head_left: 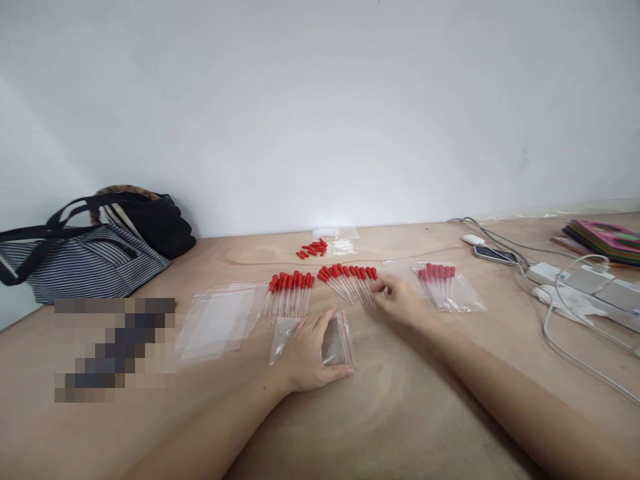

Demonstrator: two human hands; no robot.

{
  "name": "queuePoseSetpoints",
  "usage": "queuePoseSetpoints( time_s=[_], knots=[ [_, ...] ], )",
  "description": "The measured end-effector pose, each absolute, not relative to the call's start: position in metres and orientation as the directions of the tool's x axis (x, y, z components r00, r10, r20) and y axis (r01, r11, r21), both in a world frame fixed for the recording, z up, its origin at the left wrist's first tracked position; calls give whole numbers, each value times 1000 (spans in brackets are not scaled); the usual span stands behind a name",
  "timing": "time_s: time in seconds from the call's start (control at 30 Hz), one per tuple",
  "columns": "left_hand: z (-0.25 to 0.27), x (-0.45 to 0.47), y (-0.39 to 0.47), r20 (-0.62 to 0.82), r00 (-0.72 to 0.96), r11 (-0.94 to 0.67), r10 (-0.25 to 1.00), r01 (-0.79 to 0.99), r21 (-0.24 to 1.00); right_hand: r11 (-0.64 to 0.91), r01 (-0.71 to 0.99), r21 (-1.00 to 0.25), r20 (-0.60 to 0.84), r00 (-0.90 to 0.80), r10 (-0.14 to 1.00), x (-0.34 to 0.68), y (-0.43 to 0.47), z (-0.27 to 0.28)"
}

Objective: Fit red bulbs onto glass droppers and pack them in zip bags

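Observation:
My left hand (313,353) lies on a clear zip bag (345,337) with a red seal line, thumb and fingers spread apart. My right hand (397,297) is pinched at the right end of a fanned group of droppers (347,275). These have red rubber bulbs and clear thin tubes; the fingertips close on the rightmost dropper (371,285), partly covering it. Left of that group lies another group of droppers (291,287), just beyond the bag. To the right of my right hand, a clear bag (467,300) holds several droppers (439,275).
Loose red bulbs (314,250) and clear tubes (344,245) lie at the back. Flat clear bags (217,323) are stacked at left. A striped bag (95,267) stands far left. Cables, a phone (495,254), a power strip (595,283) and coloured sheets (607,240) occupy the right.

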State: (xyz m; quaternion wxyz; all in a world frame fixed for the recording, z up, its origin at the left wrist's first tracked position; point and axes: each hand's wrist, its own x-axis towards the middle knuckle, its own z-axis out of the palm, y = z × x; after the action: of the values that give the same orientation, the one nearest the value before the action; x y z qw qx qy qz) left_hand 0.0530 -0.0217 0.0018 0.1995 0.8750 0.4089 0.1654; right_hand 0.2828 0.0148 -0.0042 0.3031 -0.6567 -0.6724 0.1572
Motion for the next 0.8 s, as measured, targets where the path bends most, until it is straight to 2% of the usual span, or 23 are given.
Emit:
queuePoseSetpoints(
  time_s=[0.07,0.17,0.47,0.63,0.8],
  knots=[
    [3,53,-22,102,606,-570,789,659,491,-43,798,-602,166,178,970,295,35,-3],
    [3,53,-23,72,598,-546,798,668,506,-158,793,-588,105,268,958,302,62,-2],
    [2,51,-23,38,601,-534,798,677,506,-365,737,-570,-171,327,929,297,102,4],
    [1,51,-23,59,621,-558,781,654,510,-362,671,-647,-245,267,932,310,93,2],
    [-2,50,-22,83,638,-583,765,632,511,-256,511,-821,-235,107,966,323,64,8]
  ],
)
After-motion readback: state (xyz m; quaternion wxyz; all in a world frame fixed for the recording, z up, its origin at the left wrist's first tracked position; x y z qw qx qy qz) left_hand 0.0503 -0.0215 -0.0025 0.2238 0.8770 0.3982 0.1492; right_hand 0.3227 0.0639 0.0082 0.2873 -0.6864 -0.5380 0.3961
